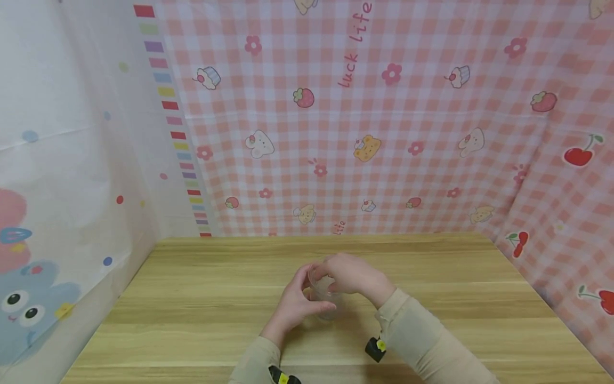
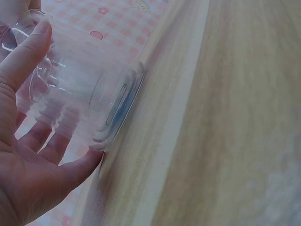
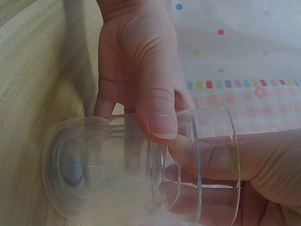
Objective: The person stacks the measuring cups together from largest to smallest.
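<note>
A clear, see-through cup [image 1: 328, 311] stands upright on the wooden table, its round base [image 3: 71, 162] on the tabletop. Nested inside is a smaller clear cup [image 3: 117, 165], whose outline is hard to make out. My left hand [image 1: 296, 304] grips the outer cup from the side, with the thumb [image 3: 162, 123] on the near wall and the fingers spread round the far side. From above, my right hand [image 1: 354, 274] reaches into the mouth, and its fingertips [image 3: 170, 192] pinch the inner cup near its rim. Glare and overlapping clear walls blur the exact contact.
The wooden tabletop [image 1: 201, 298] extends round both hands. Behind it hangs a pink checked cloth [image 1: 431, 176], with a white patterned cloth [image 1: 86, 176] to the left. A black strap [image 1: 376, 349] hangs by the right sleeve; another strap [image 1: 284, 376] is at the left wrist.
</note>
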Available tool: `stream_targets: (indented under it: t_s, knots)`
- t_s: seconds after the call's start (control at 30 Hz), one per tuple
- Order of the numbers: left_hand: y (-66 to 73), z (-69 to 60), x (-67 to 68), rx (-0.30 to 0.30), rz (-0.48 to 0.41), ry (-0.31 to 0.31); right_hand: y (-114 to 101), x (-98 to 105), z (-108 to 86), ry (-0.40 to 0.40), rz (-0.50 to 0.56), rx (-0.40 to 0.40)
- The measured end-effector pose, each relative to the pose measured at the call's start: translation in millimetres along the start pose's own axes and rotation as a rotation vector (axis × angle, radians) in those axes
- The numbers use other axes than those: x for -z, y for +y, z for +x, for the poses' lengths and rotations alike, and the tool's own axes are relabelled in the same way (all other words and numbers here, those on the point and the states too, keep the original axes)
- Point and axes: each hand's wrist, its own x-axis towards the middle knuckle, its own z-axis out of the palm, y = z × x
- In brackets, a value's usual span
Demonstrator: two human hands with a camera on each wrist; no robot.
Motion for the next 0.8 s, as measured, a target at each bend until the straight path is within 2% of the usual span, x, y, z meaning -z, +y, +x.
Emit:
stream_targets:
  t_s: [0.4,0.8]
  knots:
    - [1.6,0.3,0.2,0.004,0.003,0.000,-1.0,-0.9,0.0,-0.005,0.016,-0.019]
    - [-0.5,1.0,0.2,0.001,0.004,-0.004,-0.6,-2.4,0.4,0.009,0.005,0.001]
